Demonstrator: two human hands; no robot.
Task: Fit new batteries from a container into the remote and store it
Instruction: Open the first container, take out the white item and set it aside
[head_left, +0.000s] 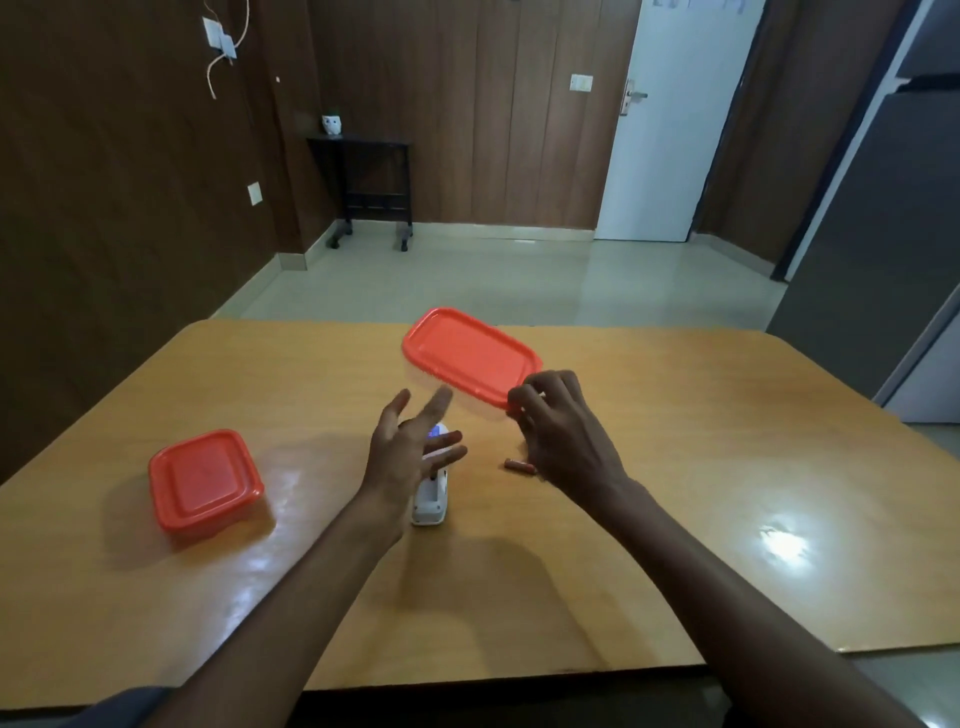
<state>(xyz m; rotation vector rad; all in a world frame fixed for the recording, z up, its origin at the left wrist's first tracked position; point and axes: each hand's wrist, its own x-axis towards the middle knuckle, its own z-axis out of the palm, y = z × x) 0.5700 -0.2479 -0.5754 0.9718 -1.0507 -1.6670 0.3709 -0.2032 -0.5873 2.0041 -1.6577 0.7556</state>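
Note:
A white remote (430, 499) lies on the wooden table (675, 467), partly hidden under my left hand (410, 447), which hovers above it with fingers spread and holds nothing. My right hand (558, 426) grips the near right corner of a long clear container with a red lid (470, 353), which is tilted and lifted off the table. A small red battery (519, 466) lies on the table just left of my right wrist. A second, square container with a red lid (205, 483) stands closed at the left.
The table's front edge runs close to me, and its right edge slants off toward a grey fridge (883, 218). Beyond the table are a tiled floor, a dark side table (371, 182) and a white door (675, 119).

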